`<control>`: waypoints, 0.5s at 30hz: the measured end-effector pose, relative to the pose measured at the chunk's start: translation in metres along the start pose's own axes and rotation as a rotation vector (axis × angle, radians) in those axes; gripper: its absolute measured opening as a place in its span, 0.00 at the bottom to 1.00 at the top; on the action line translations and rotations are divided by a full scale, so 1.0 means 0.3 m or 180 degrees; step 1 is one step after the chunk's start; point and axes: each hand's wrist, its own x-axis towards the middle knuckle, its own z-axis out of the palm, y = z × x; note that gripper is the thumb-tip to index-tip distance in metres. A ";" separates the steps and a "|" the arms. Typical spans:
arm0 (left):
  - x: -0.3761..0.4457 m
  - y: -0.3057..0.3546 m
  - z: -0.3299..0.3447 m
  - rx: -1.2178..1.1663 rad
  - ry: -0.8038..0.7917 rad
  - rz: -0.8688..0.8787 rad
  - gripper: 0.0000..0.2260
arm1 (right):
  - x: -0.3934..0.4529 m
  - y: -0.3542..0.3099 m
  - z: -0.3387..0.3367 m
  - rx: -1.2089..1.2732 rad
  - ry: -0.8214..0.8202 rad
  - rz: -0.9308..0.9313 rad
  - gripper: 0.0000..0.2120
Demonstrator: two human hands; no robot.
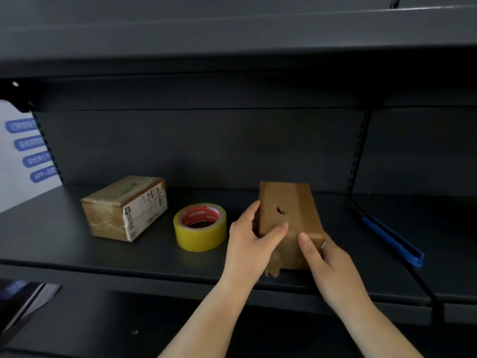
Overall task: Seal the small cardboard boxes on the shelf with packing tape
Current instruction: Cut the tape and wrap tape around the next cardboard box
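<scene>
A small brown cardboard box (pixel 289 208) stands on the dark shelf (pixel 129 257), right of centre, with a small hole in its top face. My left hand (pixel 249 239) grips its left side, thumb on the top face. My right hand (pixel 327 257) holds its near right corner, thumb pressed on top. Torn tape or cardboard hangs at the box's near lower edge. A roll of yellow packing tape (pixel 200 227) with a red core lies flat just left of my left hand. Farther left sits a second box (pixel 125 208), taped, with printed labels.
A blue utility knife (pixel 392 239) lies on the shelf to the right of the held box, by a black shelf divider (pixel 423 282). An upper shelf (pixel 232 34) overhangs the space. A white sign with blue labels (pixel 28 151) shows at the left edge.
</scene>
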 end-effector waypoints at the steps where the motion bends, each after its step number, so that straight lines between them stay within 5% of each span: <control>1: 0.010 -0.002 0.001 0.0018 -0.0037 -0.0065 0.30 | 0.003 0.003 0.000 -0.0187 -0.0022 0.0000 0.22; 6: 0.025 -0.023 0.000 0.0317 -0.0209 -0.0359 0.36 | 0.019 0.016 -0.003 -0.0481 -0.0036 0.0013 0.34; 10: 0.034 -0.009 -0.063 0.1076 0.0351 0.0436 0.25 | 0.023 0.036 -0.019 -0.0156 0.0157 0.0004 0.43; 13: 0.094 -0.003 -0.153 0.2327 0.1086 0.0842 0.22 | 0.022 0.046 -0.044 0.0267 0.0714 -0.0253 0.39; 15: 0.136 -0.016 -0.193 0.3317 0.1139 0.0579 0.22 | 0.023 0.048 -0.064 0.0478 0.1027 -0.0534 0.30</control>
